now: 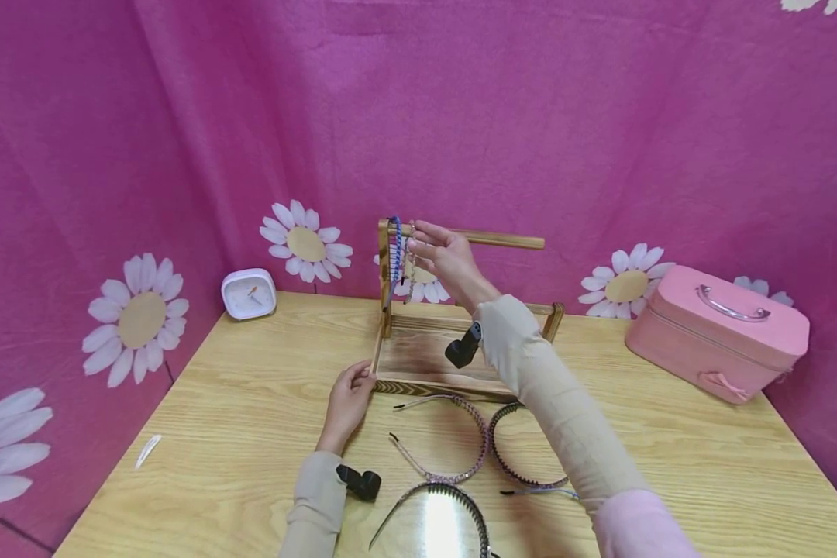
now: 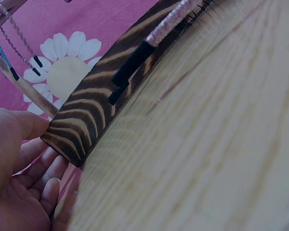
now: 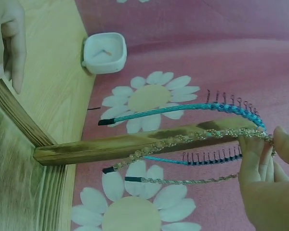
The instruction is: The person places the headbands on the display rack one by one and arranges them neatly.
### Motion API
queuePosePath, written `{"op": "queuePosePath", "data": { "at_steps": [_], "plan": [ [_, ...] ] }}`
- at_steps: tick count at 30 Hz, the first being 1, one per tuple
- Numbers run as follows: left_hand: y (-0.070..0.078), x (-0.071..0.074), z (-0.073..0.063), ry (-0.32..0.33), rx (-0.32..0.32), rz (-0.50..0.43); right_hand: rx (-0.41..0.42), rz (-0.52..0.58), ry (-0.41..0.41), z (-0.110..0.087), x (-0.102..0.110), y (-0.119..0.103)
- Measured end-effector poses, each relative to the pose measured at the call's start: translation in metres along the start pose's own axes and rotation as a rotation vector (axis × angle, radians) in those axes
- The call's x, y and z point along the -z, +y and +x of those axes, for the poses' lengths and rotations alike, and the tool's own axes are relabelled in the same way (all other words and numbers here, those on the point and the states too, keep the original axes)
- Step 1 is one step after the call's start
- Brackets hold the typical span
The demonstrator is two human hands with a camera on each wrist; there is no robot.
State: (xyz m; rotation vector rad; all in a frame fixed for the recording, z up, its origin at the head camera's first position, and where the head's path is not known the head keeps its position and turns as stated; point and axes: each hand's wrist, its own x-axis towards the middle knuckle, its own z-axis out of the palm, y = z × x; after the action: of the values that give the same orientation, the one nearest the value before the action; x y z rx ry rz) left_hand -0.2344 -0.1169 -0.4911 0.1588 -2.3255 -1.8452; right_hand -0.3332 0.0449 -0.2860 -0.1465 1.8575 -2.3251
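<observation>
Right hand (image 1: 449,260) pinching one beaded headband (image 3: 176,140) — one blue headband (image 1: 397,249) beside; left hand (image 1: 349,397) gripping one rack (image 1: 415,358).

Head cam sits up high and well back, looking forward and down over the bench (image 1: 251,418) to the pink backdrop (image 1: 530,116). Left wrist cam is low and super close, tilted, skimming the benchtop by the front corner of the wooden stand (image 1: 432,389). Right wrist cam's close too but rolled sideways, so the upright post (image 3: 86,150) runs across it. All three catch the stand; head and right wrist share the clock (image 1: 249,296).
</observation>
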Motion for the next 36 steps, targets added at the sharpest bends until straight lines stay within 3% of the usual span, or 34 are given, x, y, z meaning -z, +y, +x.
{"op": "queuePosePath", "data": {
  "at_steps": [14,21,28,36],
  "plan": [
    [0.000,-0.002,0.000,0.010,0.003,-0.006,0.028,0.079,0.068,0.007,-0.014,0.010],
    [0.000,0.000,0.000,0.009,0.010,-0.001,0.035,0.084,0.029,0.004,-0.013,0.014],
    [0.001,0.000,0.000,0.010,0.007,0.002,0.058,0.085,-0.024,-0.003,-0.001,0.022],
    [0.001,0.000,0.001,0.010,0.011,0.005,0.056,0.139,-0.046,-0.022,0.032,0.031]
  ]
}}
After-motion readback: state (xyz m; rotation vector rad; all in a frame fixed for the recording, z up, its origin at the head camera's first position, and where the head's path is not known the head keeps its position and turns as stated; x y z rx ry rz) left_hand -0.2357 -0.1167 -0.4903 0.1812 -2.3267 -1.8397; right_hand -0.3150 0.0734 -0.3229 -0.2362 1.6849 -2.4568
